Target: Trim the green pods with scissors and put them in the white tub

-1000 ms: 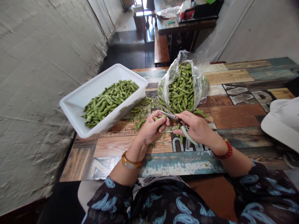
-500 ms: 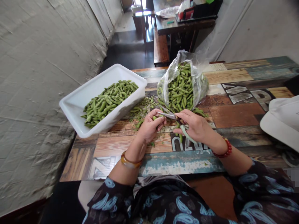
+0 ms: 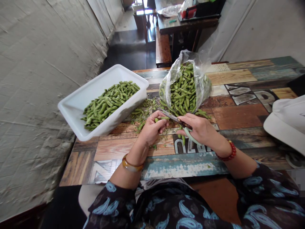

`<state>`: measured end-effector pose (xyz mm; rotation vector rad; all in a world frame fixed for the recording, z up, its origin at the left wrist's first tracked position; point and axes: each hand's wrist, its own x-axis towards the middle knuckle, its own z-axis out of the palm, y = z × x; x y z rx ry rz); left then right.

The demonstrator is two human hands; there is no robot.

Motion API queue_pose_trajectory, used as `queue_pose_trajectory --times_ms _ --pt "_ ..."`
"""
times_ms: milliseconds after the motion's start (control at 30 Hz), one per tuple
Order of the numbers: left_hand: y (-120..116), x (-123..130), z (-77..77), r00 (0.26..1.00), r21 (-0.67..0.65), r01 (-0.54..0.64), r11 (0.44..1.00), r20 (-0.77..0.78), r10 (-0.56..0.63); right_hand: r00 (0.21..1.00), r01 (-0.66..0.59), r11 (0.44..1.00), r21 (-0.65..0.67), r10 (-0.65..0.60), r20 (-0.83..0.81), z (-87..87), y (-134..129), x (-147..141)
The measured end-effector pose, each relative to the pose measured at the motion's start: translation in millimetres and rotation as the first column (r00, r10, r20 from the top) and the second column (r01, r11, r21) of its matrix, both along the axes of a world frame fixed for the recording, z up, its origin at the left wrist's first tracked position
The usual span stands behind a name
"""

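Observation:
My left hand (image 3: 153, 127) is closed on a green edamame pod (image 3: 164, 118), pinched between thumb and fingers. My right hand (image 3: 199, 128) grips a pair of scissors (image 3: 175, 118) with pale green handles. The blades lie close together and point left, just above the pod. Behind my hands a clear plastic bag (image 3: 202, 84) stands with its mouth towards me, full of edamame pods (image 3: 183, 90). To the left, a white plastic tub (image 3: 95, 84) holds a heap of trimmed-looking pods (image 3: 108, 105). Small green clippings (image 3: 145, 109) and loose pods lie between tub and bag.
The patchwork wood table (image 3: 133, 148) runs from the grey wall (image 3: 35, 79) on the left to the right. A white cap (image 3: 287, 121) lies at the right edge. Farther back stand another table (image 3: 188, 27) and a wooden bench (image 3: 163, 47).
The scissors' blades have gone from parted to nearly together by the pod. Both hands stay in about the same place, and the view has shifted slightly.

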<state>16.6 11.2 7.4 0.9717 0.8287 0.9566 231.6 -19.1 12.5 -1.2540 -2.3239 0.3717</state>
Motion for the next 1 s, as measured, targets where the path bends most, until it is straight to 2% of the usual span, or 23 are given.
queue_pose_trajectory --times_ms 300,400,467,533,600,667,733,833,900,933,1000 --pt "12 -17 8.3 0.968 -0.154 -0.100 0.983 0.213 0.132 0.989 0.112 0.991 0.068 -0.104 -0.109 -8.1 9 7" --pt "15 -18 4.0 0.984 -0.095 -0.154 0.983 0.079 0.162 0.989 0.103 0.992 0.077 -0.094 -0.115 -8.2 8 7" --pt "18 -17 -0.6 0.981 -0.010 -0.178 0.984 -0.073 0.177 0.989 0.098 0.992 0.085 -0.088 -0.120 -7.1 7 6" --pt "23 -16 -5.4 0.947 0.116 -0.171 0.978 -0.255 0.196 0.988 0.094 0.991 0.091 -0.082 -0.128 -5.4 6 6" --pt "29 -14 -9.9 0.843 0.319 -0.113 0.941 -0.470 0.261 0.988 0.088 0.992 0.090 -0.075 -0.133 -3.8 5 5" --pt "34 -11 -13.1 0.665 0.494 0.028 0.869 -0.659 0.353 0.989 0.079 0.993 0.083 -0.068 -0.134 -2.5 5 5" --pt "38 -5 -14.3 0.481 0.534 0.168 0.829 -0.778 0.404 0.990 0.071 0.994 0.078 -0.060 -0.129 -1.9 4 5" --pt "40 5 -13.4 0.263 0.469 0.258 0.845 -0.875 0.406 0.992 0.059 0.996 0.073 -0.050 -0.117 -1.3 3 4" --pt "39 9 -12.8 0.196 0.444 0.272 0.854 -0.894 0.403 0.992 0.055 0.996 0.066 -0.047 -0.114 -0.8 2 3" --pt "38 9 -12.9 0.198 0.442 0.277 0.853 -0.895 0.400 0.992 0.056 0.996 0.063 -0.048 -0.117 -0.5 2 3" --pt "34 5 -13.2 0.282 0.458 0.266 0.848 -0.879 0.386 0.991 0.063 0.996 0.059 -0.056 -0.125 -0.3 3 4"
